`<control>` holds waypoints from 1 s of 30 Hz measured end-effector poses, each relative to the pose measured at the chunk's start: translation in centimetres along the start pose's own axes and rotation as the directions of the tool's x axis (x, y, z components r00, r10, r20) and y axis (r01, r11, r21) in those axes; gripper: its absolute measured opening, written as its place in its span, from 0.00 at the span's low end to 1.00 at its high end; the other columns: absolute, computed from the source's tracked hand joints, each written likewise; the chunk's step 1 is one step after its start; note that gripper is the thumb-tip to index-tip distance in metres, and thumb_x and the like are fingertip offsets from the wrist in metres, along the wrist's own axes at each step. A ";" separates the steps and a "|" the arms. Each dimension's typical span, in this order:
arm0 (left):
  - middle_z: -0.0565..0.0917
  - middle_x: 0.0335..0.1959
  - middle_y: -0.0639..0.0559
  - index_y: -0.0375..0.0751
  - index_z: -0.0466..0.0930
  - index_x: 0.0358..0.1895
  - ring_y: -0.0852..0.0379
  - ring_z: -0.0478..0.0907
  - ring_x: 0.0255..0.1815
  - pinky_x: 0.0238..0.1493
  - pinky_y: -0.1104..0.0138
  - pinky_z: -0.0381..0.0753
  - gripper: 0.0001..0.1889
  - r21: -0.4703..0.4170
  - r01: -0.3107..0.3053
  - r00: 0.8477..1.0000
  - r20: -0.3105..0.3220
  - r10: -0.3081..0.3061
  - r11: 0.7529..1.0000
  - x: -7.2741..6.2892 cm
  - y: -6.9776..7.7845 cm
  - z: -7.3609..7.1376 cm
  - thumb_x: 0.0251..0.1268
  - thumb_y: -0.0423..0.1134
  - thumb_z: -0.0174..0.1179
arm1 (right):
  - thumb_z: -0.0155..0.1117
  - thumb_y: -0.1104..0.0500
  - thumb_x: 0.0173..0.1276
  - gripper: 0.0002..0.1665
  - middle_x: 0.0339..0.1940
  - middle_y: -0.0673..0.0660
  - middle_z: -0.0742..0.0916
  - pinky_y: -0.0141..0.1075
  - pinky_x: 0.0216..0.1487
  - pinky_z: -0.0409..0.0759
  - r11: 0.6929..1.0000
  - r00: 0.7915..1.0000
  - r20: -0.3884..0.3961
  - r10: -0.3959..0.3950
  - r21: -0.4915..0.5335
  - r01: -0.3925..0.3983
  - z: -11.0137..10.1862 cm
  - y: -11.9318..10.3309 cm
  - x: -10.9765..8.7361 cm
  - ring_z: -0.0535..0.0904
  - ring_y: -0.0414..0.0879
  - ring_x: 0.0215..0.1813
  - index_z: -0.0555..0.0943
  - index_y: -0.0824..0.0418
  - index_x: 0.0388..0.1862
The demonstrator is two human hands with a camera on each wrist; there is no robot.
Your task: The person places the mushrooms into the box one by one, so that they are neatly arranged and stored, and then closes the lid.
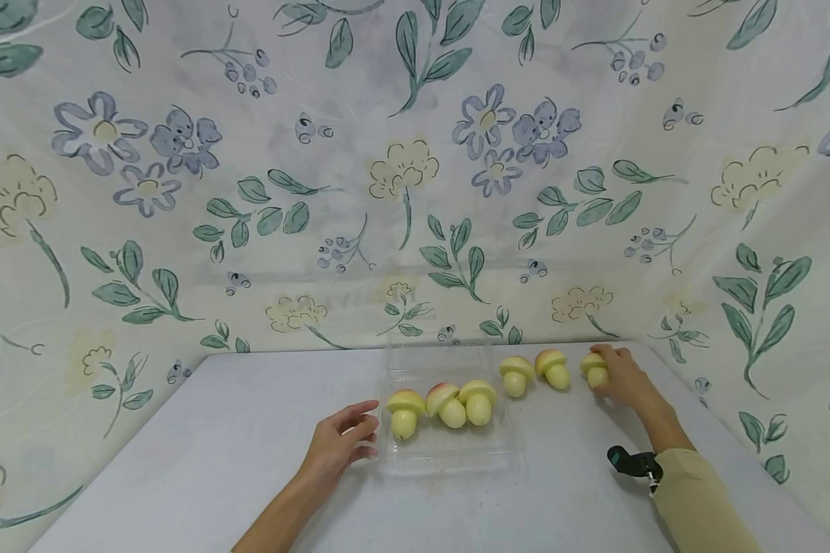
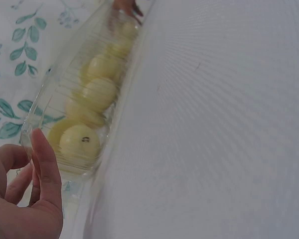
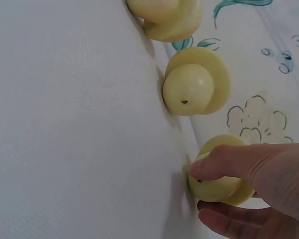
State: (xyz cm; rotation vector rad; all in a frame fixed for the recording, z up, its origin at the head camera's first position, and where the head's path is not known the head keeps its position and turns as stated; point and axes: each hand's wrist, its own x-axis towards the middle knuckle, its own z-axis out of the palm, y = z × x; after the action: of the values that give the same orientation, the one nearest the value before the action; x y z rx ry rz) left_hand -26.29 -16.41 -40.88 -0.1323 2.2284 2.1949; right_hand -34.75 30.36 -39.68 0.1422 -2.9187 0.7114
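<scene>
Three toy mushrooms, one of them a yellow mushroom (image 1: 404, 424) with a reddish cap top, lie in a row inside a clear plastic clamshell box (image 1: 449, 461). My left hand (image 1: 342, 442) is at the box's left side, fingers loosely bent and at its edge; whether they touch it I cannot tell. At the table's far right my right hand (image 1: 625, 376) grips another toy mushroom (image 3: 214, 186), thumb over its stem and fingers on the other side. Two loose mushrooms, a nearer mushroom (image 1: 516, 378) and a pinkish-capped mushroom (image 1: 553, 370), lie between box and right hand.
The white table (image 1: 249, 430) ends at a floral cloth (image 1: 346, 230) hanging behind it. The box's transparent lid (image 1: 439, 359) lies folded back towards that cloth. A black device (image 1: 632, 462) is strapped to the right wrist.
</scene>
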 end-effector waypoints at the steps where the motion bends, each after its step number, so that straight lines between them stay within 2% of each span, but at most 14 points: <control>1: 0.78 0.41 0.49 0.36 0.77 0.61 0.57 0.77 0.37 0.32 0.70 0.84 0.21 -0.002 0.000 1.000 0.001 0.000 1.000 0.0 0.0 0.0 0.66 0.33 0.62 | 0.70 0.65 0.58 0.43 0.59 0.81 0.67 0.60 0.44 0.78 1.000 1.000 -0.001 -0.001 -0.004 0.001 0.0 0.0 0.0 0.74 0.72 0.52 0.60 0.65 0.69; 12: 0.78 0.41 0.50 0.35 0.76 0.63 0.57 0.77 0.36 0.32 0.71 0.84 0.21 -0.014 -0.001 1.000 0.011 0.002 1.000 -0.1 0.1 -0.1 0.67 0.32 0.61 | 0.72 0.63 0.57 0.43 0.57 0.80 0.69 0.57 0.42 0.78 0.999 1.000 0.008 0.030 -0.023 -0.030 -0.5 -0.8 0.0 0.73 0.71 0.52 0.61 0.65 0.68; 17: 0.78 0.41 0.49 0.34 0.75 0.63 0.57 0.77 0.36 0.32 0.71 0.84 0.21 -0.014 -0.004 1.000 0.011 0.004 1.000 -0.2 0.1 0.0 0.67 0.32 0.61 | 0.72 0.61 0.57 0.44 0.58 0.79 0.70 0.60 0.46 0.77 0.999 1.000 0.010 0.024 -0.023 -0.024 -0.5 -0.8 0.0 0.73 0.70 0.53 0.63 0.65 0.69; 30: 0.77 0.41 0.50 0.35 0.75 0.63 0.57 0.77 0.36 0.31 0.71 0.83 0.21 -0.009 0.001 1.000 0.009 -0.001 1.000 0.0 0.0 0.0 0.67 0.31 0.60 | 0.74 0.59 0.57 0.45 0.62 0.78 0.71 0.64 0.53 0.74 0.998 0.997 -0.045 -0.061 -0.019 0.060 -1.1 -1.8 0.3 0.71 0.71 0.58 0.64 0.70 0.70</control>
State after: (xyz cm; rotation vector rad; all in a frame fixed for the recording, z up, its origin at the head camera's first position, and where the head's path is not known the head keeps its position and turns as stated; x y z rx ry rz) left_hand -26.26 -16.44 -40.86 -0.1235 2.2129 2.2009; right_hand -34.74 29.25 -37.82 0.2084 -2.8638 0.6707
